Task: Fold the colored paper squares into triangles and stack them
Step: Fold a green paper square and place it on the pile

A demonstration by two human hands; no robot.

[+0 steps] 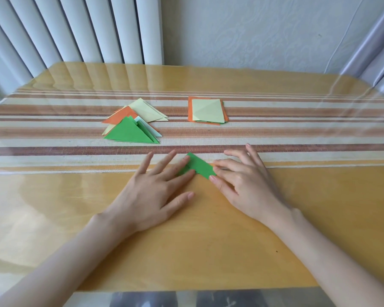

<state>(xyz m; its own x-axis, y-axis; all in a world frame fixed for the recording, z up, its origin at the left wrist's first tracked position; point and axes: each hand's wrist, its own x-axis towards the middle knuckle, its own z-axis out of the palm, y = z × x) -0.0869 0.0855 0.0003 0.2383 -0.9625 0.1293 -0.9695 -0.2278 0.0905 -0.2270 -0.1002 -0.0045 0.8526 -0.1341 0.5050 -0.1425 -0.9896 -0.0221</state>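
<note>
At the near middle of the table (186,240), the left hand (155,191) lies flat with fingers straight and spread, pressing the left part of a green folded paper (200,166). The right hand (244,180) has loosely extended fingertips touching the paper's right corner. On the striped cloth (297,129) beyond, a pile of folded triangles (129,134) lies far left and a stack of paper squares (206,110) far right.

My green paper (201,167) is matt and smooth, nothing shiny about it. The table (186,240) looks like yellow wood, super glossy, glare everywhere. The runner (275,134) is coarse woven cloth. The squares (207,110) on the runner are matt paper too.
</note>
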